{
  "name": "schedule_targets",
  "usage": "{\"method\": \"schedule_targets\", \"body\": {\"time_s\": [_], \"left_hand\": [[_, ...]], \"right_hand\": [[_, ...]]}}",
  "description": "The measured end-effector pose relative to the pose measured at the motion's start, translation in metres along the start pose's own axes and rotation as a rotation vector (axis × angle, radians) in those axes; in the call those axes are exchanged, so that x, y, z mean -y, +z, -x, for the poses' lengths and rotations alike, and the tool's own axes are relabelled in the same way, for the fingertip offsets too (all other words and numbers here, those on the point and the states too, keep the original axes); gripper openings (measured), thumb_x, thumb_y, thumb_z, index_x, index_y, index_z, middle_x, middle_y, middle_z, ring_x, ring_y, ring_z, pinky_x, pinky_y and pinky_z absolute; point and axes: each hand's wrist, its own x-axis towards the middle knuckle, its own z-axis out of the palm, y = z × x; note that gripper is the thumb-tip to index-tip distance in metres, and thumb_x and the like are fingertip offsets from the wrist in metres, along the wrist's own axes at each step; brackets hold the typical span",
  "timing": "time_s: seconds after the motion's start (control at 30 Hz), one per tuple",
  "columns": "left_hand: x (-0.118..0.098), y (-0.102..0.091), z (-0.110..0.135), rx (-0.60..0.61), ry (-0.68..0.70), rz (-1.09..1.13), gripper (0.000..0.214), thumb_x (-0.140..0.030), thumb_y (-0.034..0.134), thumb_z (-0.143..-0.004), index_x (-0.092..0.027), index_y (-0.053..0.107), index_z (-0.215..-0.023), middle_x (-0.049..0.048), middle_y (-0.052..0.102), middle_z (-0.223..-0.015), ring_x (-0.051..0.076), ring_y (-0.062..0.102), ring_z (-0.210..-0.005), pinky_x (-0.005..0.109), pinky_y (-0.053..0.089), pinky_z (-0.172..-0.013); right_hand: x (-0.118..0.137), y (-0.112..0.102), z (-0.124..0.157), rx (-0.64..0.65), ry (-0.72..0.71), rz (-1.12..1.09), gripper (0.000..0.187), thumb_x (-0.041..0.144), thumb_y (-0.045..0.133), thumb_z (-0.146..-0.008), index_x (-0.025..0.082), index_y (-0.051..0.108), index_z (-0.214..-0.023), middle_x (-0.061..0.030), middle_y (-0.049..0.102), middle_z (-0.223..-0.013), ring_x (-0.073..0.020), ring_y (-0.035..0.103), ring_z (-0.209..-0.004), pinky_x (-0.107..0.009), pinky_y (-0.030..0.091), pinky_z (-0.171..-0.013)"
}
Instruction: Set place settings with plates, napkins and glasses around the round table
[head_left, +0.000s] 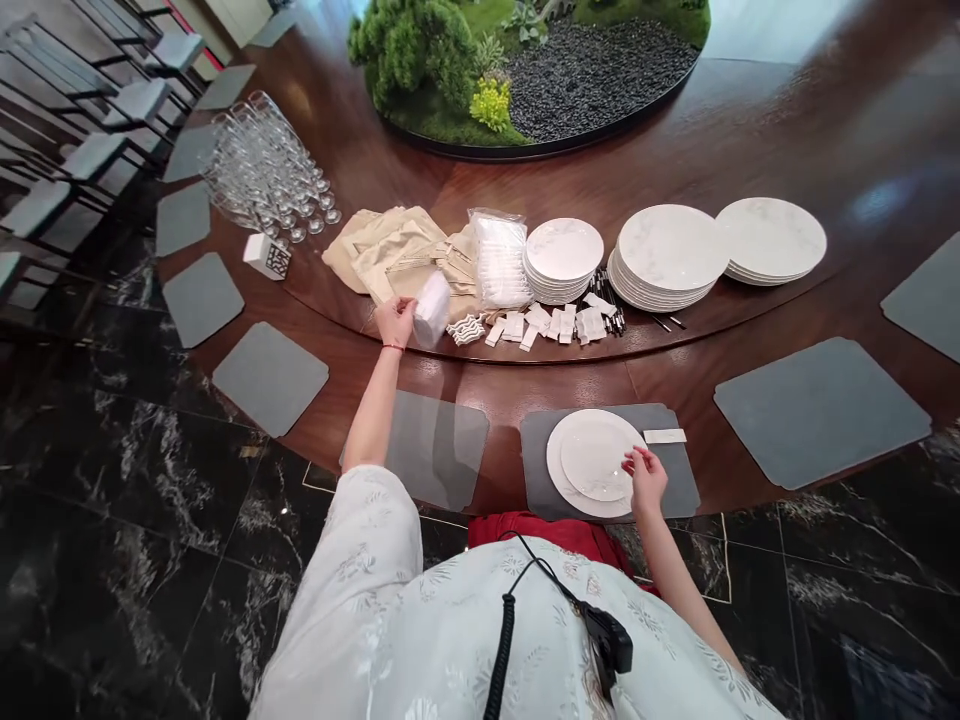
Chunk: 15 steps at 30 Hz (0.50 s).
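Left hand (394, 322) is gripping a plastic-wrapped white roll (433, 310), fingers closed around it, over the table's edge, just in front of folded beige cloths (390, 250) and near a bagged white bundle (499, 258). A translucent placemat (439, 450) is lying nearer the body. Right hand (646, 478) is reaching the rim of a white plate (596, 455), fingertips (628, 458) bunched narrowly there; grip cannot be told. That plate is sitting on a larger plate (556, 470), both lying on a grey placemat (534, 460) beside a white paper strip (664, 436).
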Motion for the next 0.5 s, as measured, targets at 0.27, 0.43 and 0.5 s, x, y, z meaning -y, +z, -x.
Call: {"method": "schedule_targets", "body": {"time_s": [0.27, 0.43, 0.5], "left_hand": [[-0.078, -0.005, 0.166, 0.179, -0.020, 0.217, 0.029, -0.045, 0.077, -0.078, -0.018, 0.076, -0.090, -0.0016, 0.067, -0.063, 0.012, 0.062, -0.053, 0.023, 0.054, -0.050], [-0.114, 0.027, 0.237, 0.233, -0.158, 0.309, 0.034, -0.050, 0.067, -0.089, -0.021, 0.075, -0.105, 0.0001, 0.069, -0.072, 0.015, 0.069, -0.063, 0.026, 0.058, -0.056], [-0.124, 0.039, 0.258, 0.248, -0.222, 0.380, 0.041, -0.055, 0.059, -0.094, -0.022, 0.071, -0.114, 0.0020, 0.071, -0.081, 0.018, 0.073, -0.075, 0.029, 0.060, -0.064]], "right_hand": [[0.098, 0.107, 0.061, 0.839, -0.213, 0.011, 0.058, 0.030, 0.089, -0.066, 0.024, 0.068, -0.119, -0.0067, 0.071, -0.114, -0.0224, 0.065, -0.111, -0.036, 0.052, -0.099], [0.099, 0.112, 0.092, 1.030, 0.097, -0.089, 0.060, 0.038, 0.091, -0.066, 0.020, 0.067, -0.119, -0.0079, 0.073, -0.111, -0.0288, 0.061, -0.122, -0.039, 0.054, -0.100], [0.092, 0.100, 0.103, 1.022, 0.214, -0.105, 0.046, 0.049, 0.081, -0.078, 0.019, 0.070, -0.111, -0.0077, 0.074, -0.103, -0.0283, 0.063, -0.118, -0.039, 0.055, -0.098]]}}
